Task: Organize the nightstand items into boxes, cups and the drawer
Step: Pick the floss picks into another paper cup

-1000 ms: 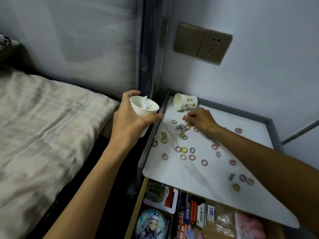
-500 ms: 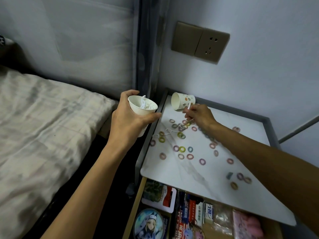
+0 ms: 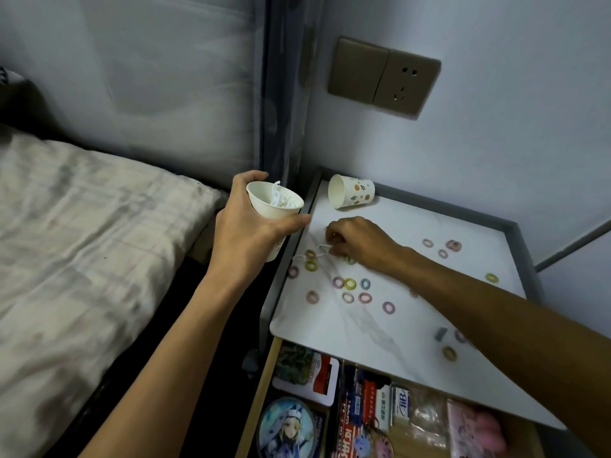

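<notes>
Paper cup (image 3: 276,209) gripped in left hand (image 3: 244,239); right hand (image 3: 358,241) fingers curled, pinching white string (image 3: 322,247) on nightstand top (image 3: 330,325).

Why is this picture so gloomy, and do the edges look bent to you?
Head view: dim, bluish light with no glare; the wide lens tilts and stretches the socket and the nightstand rim; the bed looks soft and smeared; the drawer at the bottom sits in shade.
</notes>
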A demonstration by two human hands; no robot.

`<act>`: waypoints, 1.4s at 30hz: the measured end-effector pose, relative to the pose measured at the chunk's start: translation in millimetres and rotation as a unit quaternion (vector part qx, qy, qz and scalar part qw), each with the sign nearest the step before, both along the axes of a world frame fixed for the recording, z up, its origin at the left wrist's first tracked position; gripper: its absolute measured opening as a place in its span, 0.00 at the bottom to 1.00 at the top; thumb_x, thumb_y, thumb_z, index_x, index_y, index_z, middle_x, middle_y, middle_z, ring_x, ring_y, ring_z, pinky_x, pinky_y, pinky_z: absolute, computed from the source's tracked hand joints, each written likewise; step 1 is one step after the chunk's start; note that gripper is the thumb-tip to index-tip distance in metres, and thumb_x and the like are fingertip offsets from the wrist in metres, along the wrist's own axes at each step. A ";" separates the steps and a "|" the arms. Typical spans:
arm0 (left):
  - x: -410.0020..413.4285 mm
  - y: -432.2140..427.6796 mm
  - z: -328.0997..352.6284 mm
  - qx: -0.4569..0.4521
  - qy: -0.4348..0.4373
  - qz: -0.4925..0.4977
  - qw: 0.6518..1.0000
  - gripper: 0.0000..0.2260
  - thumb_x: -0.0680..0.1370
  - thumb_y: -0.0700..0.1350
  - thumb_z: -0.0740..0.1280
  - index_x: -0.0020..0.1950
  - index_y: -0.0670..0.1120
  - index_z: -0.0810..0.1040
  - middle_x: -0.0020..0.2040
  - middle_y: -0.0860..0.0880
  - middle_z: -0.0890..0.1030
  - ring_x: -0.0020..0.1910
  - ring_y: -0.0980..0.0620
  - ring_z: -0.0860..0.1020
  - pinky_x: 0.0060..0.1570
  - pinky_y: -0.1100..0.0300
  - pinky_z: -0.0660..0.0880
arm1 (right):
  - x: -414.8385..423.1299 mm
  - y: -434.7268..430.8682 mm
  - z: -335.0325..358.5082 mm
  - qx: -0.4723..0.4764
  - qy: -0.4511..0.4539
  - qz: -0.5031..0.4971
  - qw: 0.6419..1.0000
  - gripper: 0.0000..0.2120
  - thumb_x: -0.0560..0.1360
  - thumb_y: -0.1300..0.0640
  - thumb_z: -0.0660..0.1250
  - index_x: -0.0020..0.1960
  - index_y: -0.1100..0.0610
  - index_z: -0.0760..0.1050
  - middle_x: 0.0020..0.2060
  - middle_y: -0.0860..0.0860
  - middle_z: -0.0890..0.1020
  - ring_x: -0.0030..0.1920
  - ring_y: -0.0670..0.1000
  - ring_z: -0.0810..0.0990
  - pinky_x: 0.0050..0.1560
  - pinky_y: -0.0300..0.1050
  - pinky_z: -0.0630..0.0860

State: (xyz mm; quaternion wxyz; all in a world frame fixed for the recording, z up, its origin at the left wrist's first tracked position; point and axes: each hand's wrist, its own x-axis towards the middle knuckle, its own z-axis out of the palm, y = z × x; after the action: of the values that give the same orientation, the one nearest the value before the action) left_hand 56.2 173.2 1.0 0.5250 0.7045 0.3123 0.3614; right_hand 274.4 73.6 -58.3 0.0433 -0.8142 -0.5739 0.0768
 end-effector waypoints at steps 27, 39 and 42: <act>-1.2 -1.0 2.2 0.000 0.000 0.004 1.000 0.34 0.61 0.53 0.82 0.63 0.53 0.72 0.52 0.55 0.81 0.53 0.53 0.80 0.55 0.50 0.79 | -40.7 16.4 -10.9 0.026 0.140 -0.125 0.982 0.08 0.70 0.50 0.74 0.44 0.54 0.81 0.39 0.51 0.83 0.44 0.52 0.81 0.42 0.44 0.74; 0.9 -3.4 3.1 -0.008 0.002 0.004 1.000 0.35 0.59 0.56 0.81 0.63 0.54 0.72 0.52 0.55 0.81 0.52 0.54 0.81 0.54 0.49 0.80 | -18.4 -18.2 18.0 0.061 0.215 -0.171 0.959 0.06 0.73 0.57 0.74 0.43 0.60 0.81 0.34 0.56 0.84 0.33 0.49 0.81 0.42 0.44 0.77; 1.0 -3.9 3.0 -0.004 0.006 0.003 1.000 0.36 0.59 0.57 0.81 0.64 0.54 0.72 0.52 0.55 0.81 0.52 0.54 0.80 0.54 0.48 0.80 | -9.8 -22.6 26.5 0.001 0.161 -0.103 0.982 0.06 0.74 0.54 0.73 0.40 0.55 0.82 0.34 0.52 0.84 0.37 0.51 0.82 0.42 0.45 0.75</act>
State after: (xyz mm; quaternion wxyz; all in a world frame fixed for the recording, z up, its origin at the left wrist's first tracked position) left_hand 57.2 169.3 4.0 0.5247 0.7036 0.3187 0.3578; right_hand 264.6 50.9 -31.9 0.1441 -0.8457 -0.4727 0.2017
